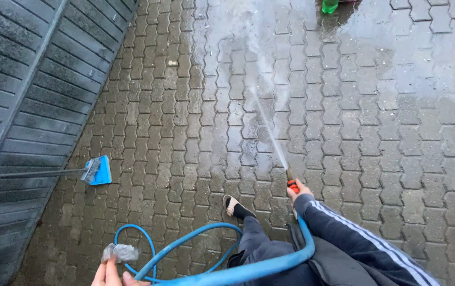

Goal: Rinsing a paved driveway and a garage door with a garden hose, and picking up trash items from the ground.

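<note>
Head view looks down on wet paving [397, 132], where the right hand [299, 189] is closed around an orange-collared hose nozzle [292, 183] that sends a thin jet of water [267, 127] forward across the blocks. A blue hose [248, 267] runs back from that hand, under the striped sleeve [359, 238], and loops on the ground near a sandalled foot [233, 205]. At the bottom edge the left hand [112, 274] pinches a crumpled piece of clear plastic [119, 253] between its fingertips. A blue broom head [98, 170] rests beside the grey garage door [21, 106].
</note>
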